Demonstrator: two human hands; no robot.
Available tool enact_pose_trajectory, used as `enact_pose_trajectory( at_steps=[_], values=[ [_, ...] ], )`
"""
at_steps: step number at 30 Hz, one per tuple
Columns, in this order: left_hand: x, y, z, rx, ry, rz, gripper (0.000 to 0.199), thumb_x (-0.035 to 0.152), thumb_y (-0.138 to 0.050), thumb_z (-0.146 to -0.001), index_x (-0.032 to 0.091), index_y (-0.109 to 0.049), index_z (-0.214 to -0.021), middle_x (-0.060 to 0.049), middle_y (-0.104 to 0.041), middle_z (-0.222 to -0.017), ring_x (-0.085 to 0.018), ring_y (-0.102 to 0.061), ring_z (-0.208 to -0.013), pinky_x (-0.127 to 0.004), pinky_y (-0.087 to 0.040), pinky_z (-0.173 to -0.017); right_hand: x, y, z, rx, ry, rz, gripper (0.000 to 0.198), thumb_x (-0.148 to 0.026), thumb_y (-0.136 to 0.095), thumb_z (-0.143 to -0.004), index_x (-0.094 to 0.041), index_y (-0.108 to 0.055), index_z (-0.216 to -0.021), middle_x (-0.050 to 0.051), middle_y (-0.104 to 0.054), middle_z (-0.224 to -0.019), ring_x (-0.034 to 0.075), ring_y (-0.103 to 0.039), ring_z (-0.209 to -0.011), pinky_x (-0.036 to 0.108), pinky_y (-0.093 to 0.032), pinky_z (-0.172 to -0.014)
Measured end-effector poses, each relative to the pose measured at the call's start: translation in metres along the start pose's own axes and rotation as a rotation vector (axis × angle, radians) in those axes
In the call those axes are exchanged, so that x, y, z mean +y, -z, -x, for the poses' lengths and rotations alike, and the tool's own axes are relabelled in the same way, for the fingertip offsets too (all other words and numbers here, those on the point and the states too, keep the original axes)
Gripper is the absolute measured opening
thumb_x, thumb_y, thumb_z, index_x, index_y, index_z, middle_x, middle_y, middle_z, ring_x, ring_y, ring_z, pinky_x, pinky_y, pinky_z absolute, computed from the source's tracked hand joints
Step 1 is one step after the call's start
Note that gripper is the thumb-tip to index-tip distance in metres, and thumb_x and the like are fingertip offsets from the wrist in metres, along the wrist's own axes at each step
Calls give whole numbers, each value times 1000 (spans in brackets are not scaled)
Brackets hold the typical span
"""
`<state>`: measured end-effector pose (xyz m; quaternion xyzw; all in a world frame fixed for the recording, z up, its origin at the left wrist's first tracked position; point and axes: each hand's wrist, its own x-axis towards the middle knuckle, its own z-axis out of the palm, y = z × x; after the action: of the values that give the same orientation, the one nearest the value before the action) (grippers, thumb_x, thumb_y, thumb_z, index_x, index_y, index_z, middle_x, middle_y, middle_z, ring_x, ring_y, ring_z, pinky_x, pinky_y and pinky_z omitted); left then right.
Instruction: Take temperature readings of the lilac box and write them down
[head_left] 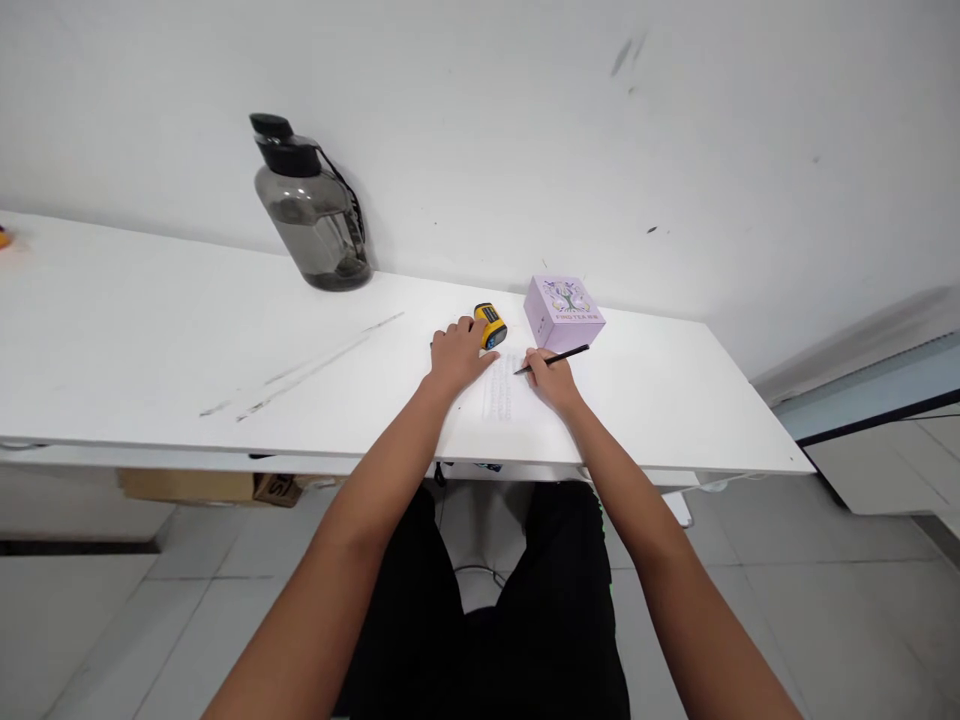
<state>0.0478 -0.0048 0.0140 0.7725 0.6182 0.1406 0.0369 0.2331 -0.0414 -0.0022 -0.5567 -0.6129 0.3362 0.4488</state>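
My left hand rests on the white tabletop, its fingers bent around a small yellow and black tape measure. Much of the tape measure's left side is hidden under that hand. Between thumb and fingers, my right hand grips a slim black pen, slanted with its tip pointing left and down over the paper. The white paper lies flat between both hands and carries rows of faint grey writing. Its edges blend into the tabletop. A lilac tea box stands just beyond my right hand.
A large grey see-through bottle with a black lid stands at the back left against the wall. The white table has dark scuff marks. A cardboard box is below its front edge. At the far left edge shows something orange.
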Motion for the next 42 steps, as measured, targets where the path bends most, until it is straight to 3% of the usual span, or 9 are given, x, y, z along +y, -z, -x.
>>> enact_pose_trajectory(
  at_steps=[14,42],
  values=[
    [0,-2,0,-2,-5,9,59,51,-52,-88,27,-41,-141,-11,-48,-140,-32,-51,-122,-44,-38,-99,5,-1,-2,-42,-26,-16,33,-41,-47,-90,-22,-57,-64,-5,-45,-45,14,-44,-47,29,-36,-54],
    [1,-1,1,42,11,-8,57,50,-54,-87,28,-46,-139,-11,-53,-140,-31,-56,-118,-44,-41,-97,2,-2,-1,-26,-19,7,32,-41,-45,-89,-23,-54,-63,-5,-46,-49,15,-46,-54,28,-37,-59]
  ],
)
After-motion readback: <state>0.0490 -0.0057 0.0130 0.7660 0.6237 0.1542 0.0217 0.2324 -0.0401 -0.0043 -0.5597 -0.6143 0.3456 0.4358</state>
